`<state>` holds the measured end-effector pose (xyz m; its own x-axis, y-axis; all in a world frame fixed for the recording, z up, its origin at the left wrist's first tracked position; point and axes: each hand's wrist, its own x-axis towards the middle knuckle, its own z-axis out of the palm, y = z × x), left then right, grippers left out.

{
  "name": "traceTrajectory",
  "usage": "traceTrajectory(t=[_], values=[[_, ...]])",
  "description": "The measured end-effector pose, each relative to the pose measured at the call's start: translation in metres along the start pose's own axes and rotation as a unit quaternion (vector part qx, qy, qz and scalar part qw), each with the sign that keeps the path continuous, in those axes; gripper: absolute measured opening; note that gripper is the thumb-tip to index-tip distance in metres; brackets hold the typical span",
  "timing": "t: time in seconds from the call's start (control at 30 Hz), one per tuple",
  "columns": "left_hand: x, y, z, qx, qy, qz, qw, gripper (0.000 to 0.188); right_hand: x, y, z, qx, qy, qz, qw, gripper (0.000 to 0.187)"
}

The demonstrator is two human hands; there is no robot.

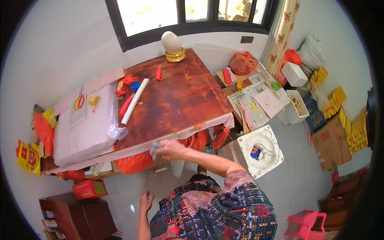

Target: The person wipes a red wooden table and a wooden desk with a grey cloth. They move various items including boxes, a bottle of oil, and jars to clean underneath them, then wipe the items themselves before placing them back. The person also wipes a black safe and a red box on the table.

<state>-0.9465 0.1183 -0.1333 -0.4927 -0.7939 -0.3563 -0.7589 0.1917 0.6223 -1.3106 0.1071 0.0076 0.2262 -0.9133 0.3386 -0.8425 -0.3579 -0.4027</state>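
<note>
Seen from above, a person in a patterned top stands at the near edge of a reddish-brown wooden worktop [180,100]. The left hand [146,201], low in the frame, hangs free over the pale floor with fingers loosely spread, holding nothing. Just above centre, the right hand [171,149] is closed over a small grey cloth [155,149] pressed at the worktop's near edge, the cloth bunched at the hand's left side, toward the middle-left of the frame. The right hand is plainly the nearer of the two to the worktop; the left is well apart from it.

Farther up and left lie a long white strip [135,101], its long axis running diagonally from lower left to upper right, and beside it a red-handled tool [127,105]. A bulky white wrapped bundle [86,128] fills the worktop's left side, with yellow-handled scissors [79,101] on top. At the far edge, under the window, a white egg-shaped ornament [172,44] stands on a gold base. A white moulded foam tray [262,150] sits on the floor at right.
</note>
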Motion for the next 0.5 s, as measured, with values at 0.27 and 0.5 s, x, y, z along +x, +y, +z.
traceTrajectory(t=[0.27, 0.5], values=[[-0.059, -0.072, 0.049, -0.092, 0.023, -0.136, 0.986, 0.050, 0.057, 0.057, -0.111, -0.337, 0.391, 0.170, 0.840, 0.045], [-0.041, -0.035, 0.076, -0.066, 0.008, -0.156, 0.985, 0.043, 0.011, 0.094, -0.010, -0.193, 0.139, 0.172, 0.956, 0.034]])
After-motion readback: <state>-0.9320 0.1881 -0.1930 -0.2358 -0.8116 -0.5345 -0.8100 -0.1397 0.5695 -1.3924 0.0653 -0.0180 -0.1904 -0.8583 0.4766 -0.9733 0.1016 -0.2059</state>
